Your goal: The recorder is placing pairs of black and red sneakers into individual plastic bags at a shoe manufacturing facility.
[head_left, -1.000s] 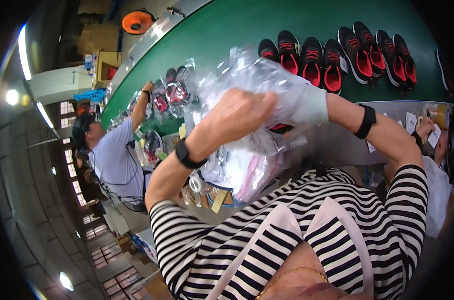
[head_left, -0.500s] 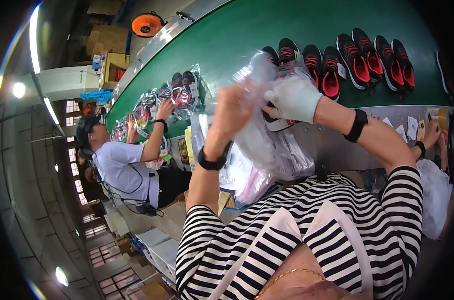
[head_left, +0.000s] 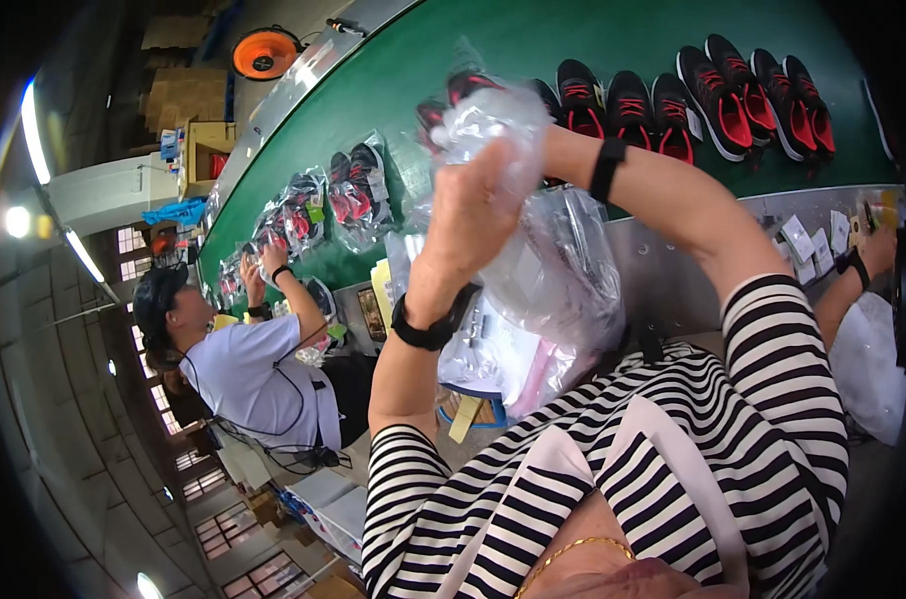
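Note:
In front of me my left hand (head_left: 476, 215) is closed in a fist round the gathered mouth of a clear plastic bag (head_left: 533, 250). My right hand (head_left: 495, 112), in a white glove, reaches inside this bag and grips a pair of black sneakers (head_left: 471, 84) with red laces. Plastic and motion blur partly hide its fingers and the shoes. Both hands are just above the green table. Below them hangs a stack of clear bags (head_left: 578, 299) along the table's near edge.
Several unbagged black-and-red sneakers (head_left: 717, 95) stand in a row on the green table (head_left: 413, 75) to the right. Bagged pairs (head_left: 358, 190) lie at left. A co-worker (head_left: 243, 349) handles bags there; another person's hand (head_left: 877, 245) shows at far right. An orange fan (head_left: 263, 55) stands beyond.
My right hand has moved left into the bag with the sneakers, passing beyond my left hand. My left hand keeps hold of the plastic. The co-worker's hands have moved farther left.

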`<state>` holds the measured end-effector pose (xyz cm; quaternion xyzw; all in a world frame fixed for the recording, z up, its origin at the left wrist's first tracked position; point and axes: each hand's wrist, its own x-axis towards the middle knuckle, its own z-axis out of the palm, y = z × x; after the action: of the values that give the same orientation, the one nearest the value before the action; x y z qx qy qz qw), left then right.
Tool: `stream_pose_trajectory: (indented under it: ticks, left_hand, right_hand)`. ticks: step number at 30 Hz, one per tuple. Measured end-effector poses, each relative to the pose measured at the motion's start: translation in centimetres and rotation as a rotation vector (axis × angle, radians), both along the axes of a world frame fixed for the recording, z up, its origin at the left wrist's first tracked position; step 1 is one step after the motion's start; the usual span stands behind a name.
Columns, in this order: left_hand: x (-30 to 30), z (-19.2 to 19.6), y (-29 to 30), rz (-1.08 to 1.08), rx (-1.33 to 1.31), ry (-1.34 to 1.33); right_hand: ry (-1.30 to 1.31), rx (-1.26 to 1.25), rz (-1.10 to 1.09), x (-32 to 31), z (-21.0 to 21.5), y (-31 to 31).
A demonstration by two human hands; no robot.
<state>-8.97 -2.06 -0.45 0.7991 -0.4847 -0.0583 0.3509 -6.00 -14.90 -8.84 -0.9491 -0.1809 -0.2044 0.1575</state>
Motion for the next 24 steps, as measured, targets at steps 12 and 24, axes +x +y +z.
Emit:
stream_pose_trajectory:
  ticks: [12,24]
  left_hand:
    - [2.7,-3.1,9.6,0.698,-0.555,0.744]
    - [-4.7,-4.6,2.8,0.701,-0.683,0.667]
  right_hand:
    - [0.775,0.999,-0.188,-7.0,-5.4,1.4]
    - [0.254,0.419,-0.548,-19.6,0.6,-8.1]
